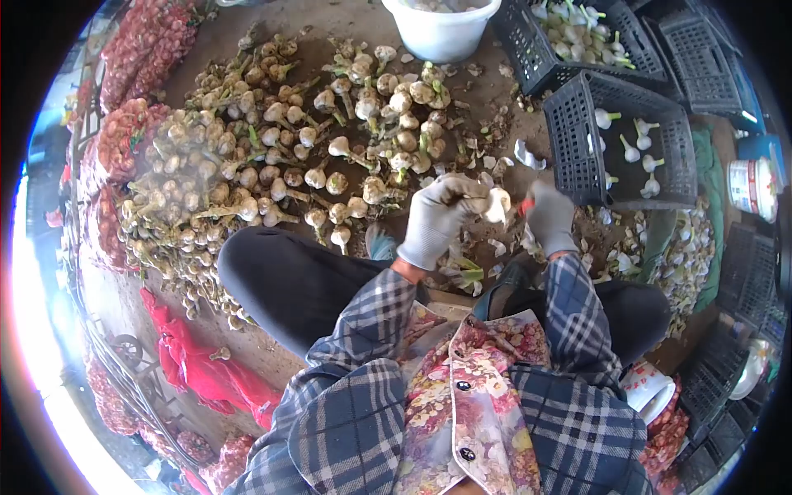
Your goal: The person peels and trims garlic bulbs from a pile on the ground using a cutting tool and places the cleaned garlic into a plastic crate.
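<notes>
My left hand (436,219), in a grey-white glove soiled at the fingers, is closed on a garlic bulb (497,205). The bulb's white side faces my other hand. Also gloved, my right hand (551,219) wraps round a small tool with a red part (525,206); its working end is too small to make out. The two hands are close together above the floor, the bulb between them. Beyond my left hand lies a broad heap of untrimmed garlic (280,140) with stalks and dirt on it.
A black crate (577,186) at the right holds several cleaned bulbs; a fuller crate (528,62) stands behind it. A white tub (445,37) is at the back. Red net sacks (124,140) line the left, and a red net (198,363) lies nearby. Peelings (685,256) pile up right.
</notes>
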